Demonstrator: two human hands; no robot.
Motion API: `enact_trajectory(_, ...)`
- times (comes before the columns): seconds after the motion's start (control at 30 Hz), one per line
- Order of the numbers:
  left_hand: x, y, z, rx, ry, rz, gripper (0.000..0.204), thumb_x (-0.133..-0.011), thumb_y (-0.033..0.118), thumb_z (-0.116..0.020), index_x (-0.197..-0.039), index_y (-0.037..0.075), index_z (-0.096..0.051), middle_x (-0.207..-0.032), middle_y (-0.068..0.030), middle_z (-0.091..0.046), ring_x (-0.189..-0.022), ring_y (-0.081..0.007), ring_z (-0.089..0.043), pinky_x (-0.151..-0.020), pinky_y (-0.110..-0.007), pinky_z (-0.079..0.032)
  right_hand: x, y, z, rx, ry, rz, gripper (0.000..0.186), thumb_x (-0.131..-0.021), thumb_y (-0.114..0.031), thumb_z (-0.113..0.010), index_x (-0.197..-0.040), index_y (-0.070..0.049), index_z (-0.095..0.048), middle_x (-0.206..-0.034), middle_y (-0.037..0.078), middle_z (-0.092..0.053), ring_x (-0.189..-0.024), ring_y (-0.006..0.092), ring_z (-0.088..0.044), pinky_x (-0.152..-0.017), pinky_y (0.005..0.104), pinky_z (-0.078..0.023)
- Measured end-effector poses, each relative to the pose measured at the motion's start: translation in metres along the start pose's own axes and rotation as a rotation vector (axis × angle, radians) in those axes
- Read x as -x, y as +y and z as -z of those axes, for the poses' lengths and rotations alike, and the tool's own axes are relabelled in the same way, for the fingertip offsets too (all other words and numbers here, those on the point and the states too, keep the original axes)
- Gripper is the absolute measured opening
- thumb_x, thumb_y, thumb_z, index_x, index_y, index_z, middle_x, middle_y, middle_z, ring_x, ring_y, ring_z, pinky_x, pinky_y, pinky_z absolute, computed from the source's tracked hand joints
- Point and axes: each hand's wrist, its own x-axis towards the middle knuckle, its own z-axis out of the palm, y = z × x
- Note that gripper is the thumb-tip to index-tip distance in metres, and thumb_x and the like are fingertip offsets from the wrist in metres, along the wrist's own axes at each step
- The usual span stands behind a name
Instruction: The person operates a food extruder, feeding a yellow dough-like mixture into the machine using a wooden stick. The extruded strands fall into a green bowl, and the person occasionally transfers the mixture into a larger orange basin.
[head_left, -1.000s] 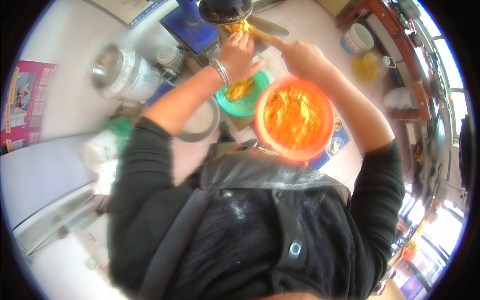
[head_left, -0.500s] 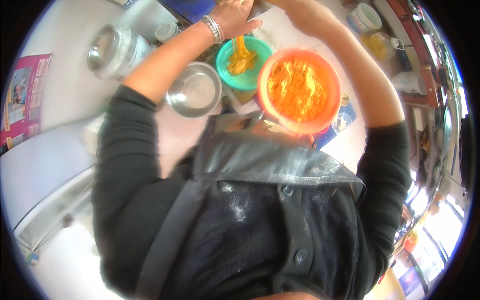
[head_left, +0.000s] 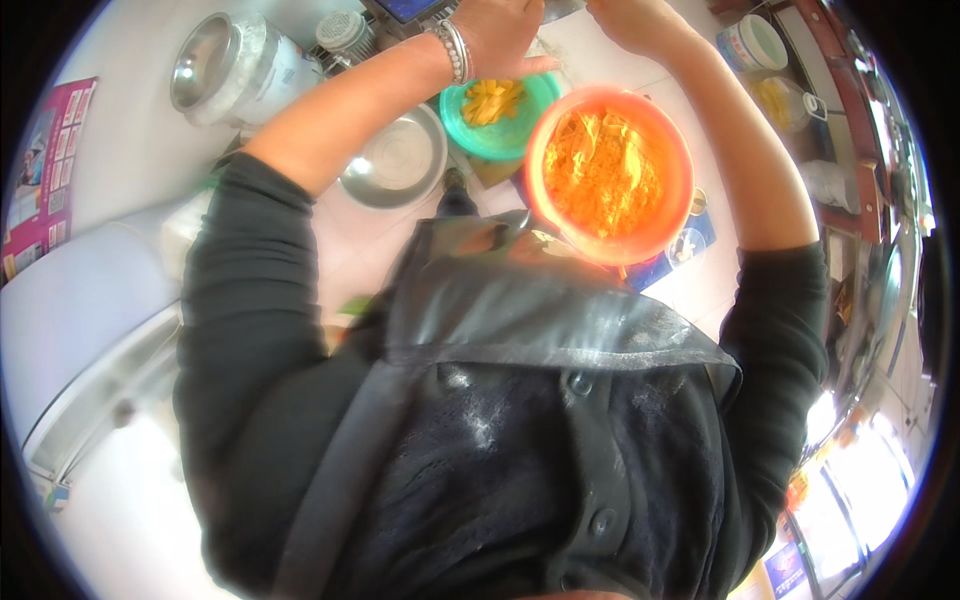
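My left hand [head_left: 495,38], with bracelets on its wrist, reaches to the top edge above a green bowl [head_left: 505,145]. Its thumb stretches out to the right, apart from the other fingers, whose tips the frame partly cuts off; it looks open. Yellow strips [head_left: 494,100] lie in the green bowl. My right hand [head_left: 632,25] is at the top edge, right of the left hand. Its fingers look curled closed, but what they may hold is out of view. Below it stands an orange basin [head_left: 676,215] with an orange-yellow crumbly mass [head_left: 600,175] inside.
A steel bowl [head_left: 395,160] stands left of the green bowl. Farther left are a large metal pot [head_left: 240,70] and a grey ribbed object [head_left: 345,35]. On the right are a white tub [head_left: 752,45] and a clear jug [head_left: 785,105] with yellow contents. A dark-blue thing [head_left: 405,8] shows at the top.
Long yellow strands hung below my left hand into the green bowl; now only strips lying in the bowl show. My left hand has shifted right, and both hands are closer together.
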Motion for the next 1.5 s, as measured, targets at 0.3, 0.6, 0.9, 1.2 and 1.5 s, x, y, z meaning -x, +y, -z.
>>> enact_trajectory(0.3,-0.011,0.010,-0.005,-0.099,-0.134,0.101,0.064,-0.077,0.051,-0.075,-0.109,-0.004,-0.062,-0.113,-0.0237,-0.064,-0.112,-0.0398,-0.061,-0.100,-0.047,-0.047,0.005,-0.014,0.000,0.174,-0.054,-0.279,0.046,-0.095,-0.010,-0.048,-0.141,-0.018,-0.054,-0.104,0.017,-0.072,-0.094,0.0372,-0.069,-0.079,0.0476,-0.056)
enact_trajectory(0.6,-0.049,0.007,-0.011,-0.144,-0.471,0.271,0.077,-0.084,0.061,-0.061,-0.114,-0.010,-0.063,-0.116,-0.0250,-0.065,-0.120,-0.0376,-0.056,-0.105,-0.044,-0.043,0.052,0.003,0.039,0.193,-0.063,-0.209,0.048,-0.095,-0.015,-0.052,-0.143,-0.020,-0.050,-0.098,0.021,-0.070,-0.085,0.0394,-0.069,-0.073,0.0480,-0.056)
enact_trajectory(0.9,-0.011,-0.023,-0.025,0.054,0.238,0.051,0.063,-0.087,0.041,-0.064,-0.121,-0.011,-0.058,-0.127,-0.0298,-0.060,-0.124,-0.0382,-0.056,-0.108,-0.045,-0.042,0.060,-0.037,0.029,0.182,-0.162,-0.429,0.046,-0.094,-0.015,-0.052,-0.140,-0.016,-0.053,-0.088,0.024,-0.069,-0.080,0.0425,-0.067,-0.070,0.0521,-0.054)
enact_trajectory(1.2,-0.003,-0.013,-0.019,-0.136,0.032,0.142,0.078,-0.083,0.055,-0.066,-0.120,-0.014,-0.061,-0.132,-0.0318,-0.057,-0.133,-0.0405,-0.048,-0.114,-0.044,-0.035,0.034,-0.043,0.023,0.292,-0.240,-0.393,0.055,-0.094,-0.012,-0.052,-0.148,-0.016,-0.042,-0.084,0.020,-0.070,-0.077,0.0391,-0.069,-0.067,0.0504,-0.054)
enact_trajectory(1.5,-0.013,-0.011,-0.006,-0.093,0.024,0.140,0.067,-0.079,0.052,-0.069,-0.104,-0.011,-0.069,-0.114,-0.0288,-0.066,-0.124,-0.0397,-0.055,-0.108,-0.042,-0.041,0.022,-0.022,-0.003,0.313,-0.170,-0.428,0.055,-0.098,-0.017,-0.047,-0.152,-0.025,-0.037,-0.091,0.018,-0.072,-0.078,0.0354,-0.071,-0.068,0.0480,-0.056)
